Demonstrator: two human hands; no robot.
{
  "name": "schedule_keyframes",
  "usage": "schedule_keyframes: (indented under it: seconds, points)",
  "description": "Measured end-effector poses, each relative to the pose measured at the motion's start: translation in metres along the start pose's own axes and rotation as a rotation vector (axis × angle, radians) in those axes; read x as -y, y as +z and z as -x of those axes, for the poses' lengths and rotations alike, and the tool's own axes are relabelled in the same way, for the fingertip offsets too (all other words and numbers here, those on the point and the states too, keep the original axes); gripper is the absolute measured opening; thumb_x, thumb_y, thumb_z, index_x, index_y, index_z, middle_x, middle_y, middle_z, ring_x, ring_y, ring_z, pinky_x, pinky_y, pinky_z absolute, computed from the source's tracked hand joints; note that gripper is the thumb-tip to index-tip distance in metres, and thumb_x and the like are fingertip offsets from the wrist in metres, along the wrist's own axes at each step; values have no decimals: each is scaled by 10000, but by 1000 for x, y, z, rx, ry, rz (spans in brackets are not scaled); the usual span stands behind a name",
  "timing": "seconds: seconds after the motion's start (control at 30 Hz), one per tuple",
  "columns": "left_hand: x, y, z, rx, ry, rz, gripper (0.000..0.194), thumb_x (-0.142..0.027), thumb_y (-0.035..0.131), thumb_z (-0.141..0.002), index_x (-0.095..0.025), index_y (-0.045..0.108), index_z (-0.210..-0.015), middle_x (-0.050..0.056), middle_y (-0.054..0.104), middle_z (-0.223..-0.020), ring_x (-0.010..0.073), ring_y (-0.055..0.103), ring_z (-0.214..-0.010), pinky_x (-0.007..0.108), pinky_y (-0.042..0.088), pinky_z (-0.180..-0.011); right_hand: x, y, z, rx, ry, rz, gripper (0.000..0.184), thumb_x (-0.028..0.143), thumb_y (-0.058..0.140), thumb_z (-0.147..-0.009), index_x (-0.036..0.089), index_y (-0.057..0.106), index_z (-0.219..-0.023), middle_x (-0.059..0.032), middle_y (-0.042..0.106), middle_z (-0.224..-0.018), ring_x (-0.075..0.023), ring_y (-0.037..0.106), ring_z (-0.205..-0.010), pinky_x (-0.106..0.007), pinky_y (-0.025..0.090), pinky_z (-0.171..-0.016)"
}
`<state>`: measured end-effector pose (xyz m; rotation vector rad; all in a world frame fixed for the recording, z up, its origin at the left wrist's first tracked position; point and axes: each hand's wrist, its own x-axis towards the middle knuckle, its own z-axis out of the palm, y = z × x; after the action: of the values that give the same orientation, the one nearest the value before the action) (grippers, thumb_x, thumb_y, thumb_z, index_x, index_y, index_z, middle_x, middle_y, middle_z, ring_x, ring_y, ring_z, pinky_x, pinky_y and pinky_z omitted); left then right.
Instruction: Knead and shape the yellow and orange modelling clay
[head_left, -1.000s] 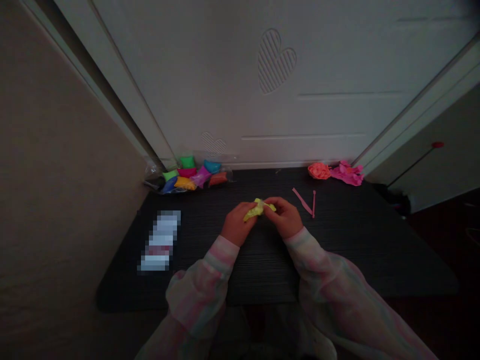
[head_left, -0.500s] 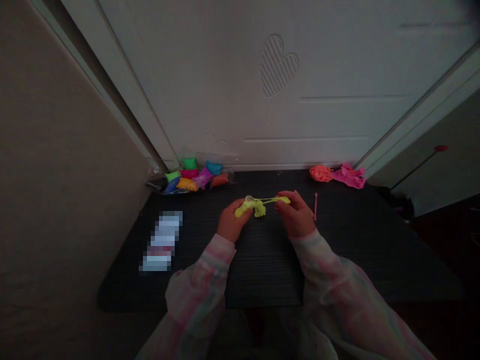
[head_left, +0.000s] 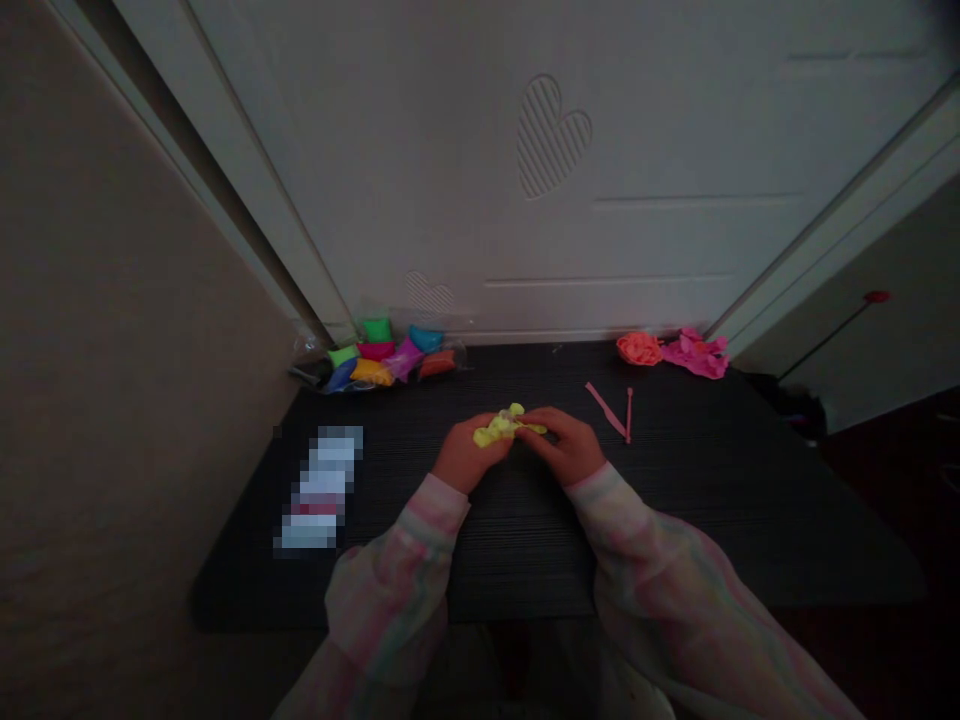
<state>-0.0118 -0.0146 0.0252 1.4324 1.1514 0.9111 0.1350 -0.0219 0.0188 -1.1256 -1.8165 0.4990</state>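
Head camera showed both bare hands close together above the middle of a dark table (head_left: 525,560), sharing one yellow clay-like piece (head_left: 493,431). The left hand (head_left: 466,455) was closed around its left part, while the thumb and fingers of the right hand (head_left: 568,447) pinched its right end, a small bit sticking out past them. Striped pastel sleeves (head_left: 397,560) covered both forearms. Just beyond the right hand lay two slim pink tools, a flat blade (head_left: 604,407) and a thin rod (head_left: 629,412), their near ends meeting or nearly so. Well to the left of the left hand was a pixelated bright rectangle (head_left: 322,485). Along the back edge sat colourful packets (head_left: 373,372) in clear plastic at left, and at right a ruffled coral piece (head_left: 639,348) beside a crumpled pink one (head_left: 696,354). Behind rose a pale panel (head_left: 405,130) bearing a ridged heart (head_left: 551,140).
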Motion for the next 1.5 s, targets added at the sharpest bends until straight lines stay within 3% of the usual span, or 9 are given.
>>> schedule_keyframes:
  seconds: [0.17,0.3,0.37,0.5,0.63,0.77,0.87,1.13,1.5]
  points:
    - [0,0,1,57,-62,63,180,-223,560,-553,-130,556,-707,-20,547,-496,88,505,-454,200,395,-473,6,1,1,10,36,19,116,233,509,-653,212,590,-733,-24,610,-731,-138,556,-693,-280,436,-651]
    - [4,-1,-1,66,-59,49,179,-260,554,-560,-137,549,-691,-14,551,-529,92,510,-474,207,399,-492,2,-2,-1,-97,238,-174,91,259,554,-604,184,581,-648,-9,592,-624,-126,540,-587,-270,434,-578]
    - [8,-5,-5,-16,-66,-1,188,-266,539,-571,-143,546,-714,-12,551,-542,98,511,-481,214,399,-497,-4,-8,-4,-262,345,-393,99,276,551,-604,182,564,-632,16,559,-548,-101,512,-499,-246,425,-499]
    - [14,-15,-12,-364,-57,-187,198,-276,506,-590,-162,532,-751,-1,562,-608,115,522,-551,233,395,-556,-20,-17,-10,-566,358,-660,108,271,525,-629,197,550,-704,19,564,-624,-81,520,-538,-233,433,-523]
    - [19,-22,-16,-573,19,-370,271,-294,500,-589,-185,519,-836,25,570,-763,151,517,-709,263,379,-660,-25,-6,-7,-354,281,-273,223,270,489,-661,200,545,-865,-35,585,-808,-135,540,-727,-315,438,-672]
    - [25,-23,-16,-571,110,-482,311,-237,458,-613,-175,494,-915,53,538,-865,175,489,-819,291,356,-748,-22,13,1,-32,29,133,291,167,389,-707,188,510,-970,-72,547,-960,-160,482,-915,-337,383,-815]
    - [27,-23,-16,-564,143,-583,355,-204,421,-633,-154,459,-983,77,510,-897,191,467,-859,311,343,-780,-21,19,6,87,-67,289,336,146,363,-715,144,465,-1035,-100,520,-1020,-175,452,-964,-351,365,-843]
    - [33,-24,-17,-478,208,-822,376,-188,380,-663,-124,420,-1032,100,477,-897,213,439,-865,320,342,-781,-22,28,6,175,-58,495,440,275,452,-689,86,413,-1084,-158,461,-1094,-232,414,-1019,-373,368,-843]
    - [38,-30,-17,-458,212,-922,389,-179,388,-654,-126,410,-1039,79,477,-881,185,430,-842,287,342,-766,-29,24,-5,183,105,524,292,260,379,-739,182,500,-993,-58,564,-982,-168,522,-890,-294,420,-776]
